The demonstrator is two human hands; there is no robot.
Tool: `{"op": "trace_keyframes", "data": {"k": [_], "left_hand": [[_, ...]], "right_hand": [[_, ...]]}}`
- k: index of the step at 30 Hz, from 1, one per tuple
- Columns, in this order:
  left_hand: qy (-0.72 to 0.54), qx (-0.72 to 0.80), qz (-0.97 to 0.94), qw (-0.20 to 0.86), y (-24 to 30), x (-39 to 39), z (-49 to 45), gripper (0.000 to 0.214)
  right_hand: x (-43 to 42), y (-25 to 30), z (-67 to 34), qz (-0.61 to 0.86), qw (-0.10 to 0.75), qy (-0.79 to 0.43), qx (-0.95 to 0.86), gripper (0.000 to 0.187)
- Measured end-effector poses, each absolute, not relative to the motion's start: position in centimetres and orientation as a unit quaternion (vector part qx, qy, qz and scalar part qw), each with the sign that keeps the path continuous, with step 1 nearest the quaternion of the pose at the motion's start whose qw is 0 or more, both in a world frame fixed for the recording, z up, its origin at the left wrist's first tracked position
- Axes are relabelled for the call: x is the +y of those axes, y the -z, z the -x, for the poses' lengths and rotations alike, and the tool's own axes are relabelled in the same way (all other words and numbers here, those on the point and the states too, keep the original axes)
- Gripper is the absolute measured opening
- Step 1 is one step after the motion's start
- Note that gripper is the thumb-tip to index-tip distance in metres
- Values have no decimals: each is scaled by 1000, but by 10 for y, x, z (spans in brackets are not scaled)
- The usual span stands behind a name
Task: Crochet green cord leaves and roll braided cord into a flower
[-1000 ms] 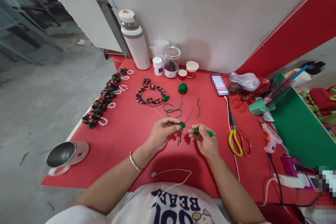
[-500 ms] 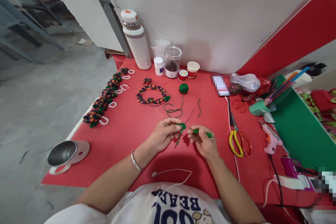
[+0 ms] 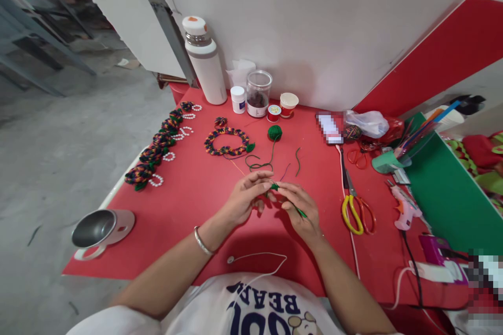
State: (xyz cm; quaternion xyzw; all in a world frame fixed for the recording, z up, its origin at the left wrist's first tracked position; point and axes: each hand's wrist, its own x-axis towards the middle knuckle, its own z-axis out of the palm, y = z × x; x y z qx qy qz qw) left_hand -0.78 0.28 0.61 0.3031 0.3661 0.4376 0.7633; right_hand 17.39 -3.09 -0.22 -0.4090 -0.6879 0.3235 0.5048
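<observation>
Over red bench (image 3: 181, 209): clamping with fingers green yarn (image 3: 274, 187) in left hand (image 3: 247, 196), green tool (image 3: 301, 212) in right hand (image 3: 306, 204). Likely mid-stitch; next, hold tension.

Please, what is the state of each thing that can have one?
Left hand: pinching green piece
Right hand: holding green tool
Mug: upright, open
Tall bottle: upright, capped
White jar: upright, capped
Green yarn ball: wound, strand trailing
Scissors: lying flat
Phone: apparently lit
</observation>
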Motion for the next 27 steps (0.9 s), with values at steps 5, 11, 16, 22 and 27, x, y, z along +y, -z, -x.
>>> {"op": "trace_keyframes", "data": {"k": [5,11,16,22,27], "left_hand": [[-487,440,-456,601,-8,2,7,29],[-442,423,-530,588,-12,7,18,23],[-389,397,-401,728,-13,11,21,36],[-394,377,-231,806,-6,13,16,30],[-451,428,-294,726,-7,10,13,34]], "right_hand": [[-30,3,-173,393,513,-277,-711,31],[-27,4,-174,356,503,-168,-769,34],[-25,6,-175,343,496,-137,-786,38],[-26,7,-172,317,486,-133,-803,40],[-26,10,-171,315,477,-136,-809,42]]}}
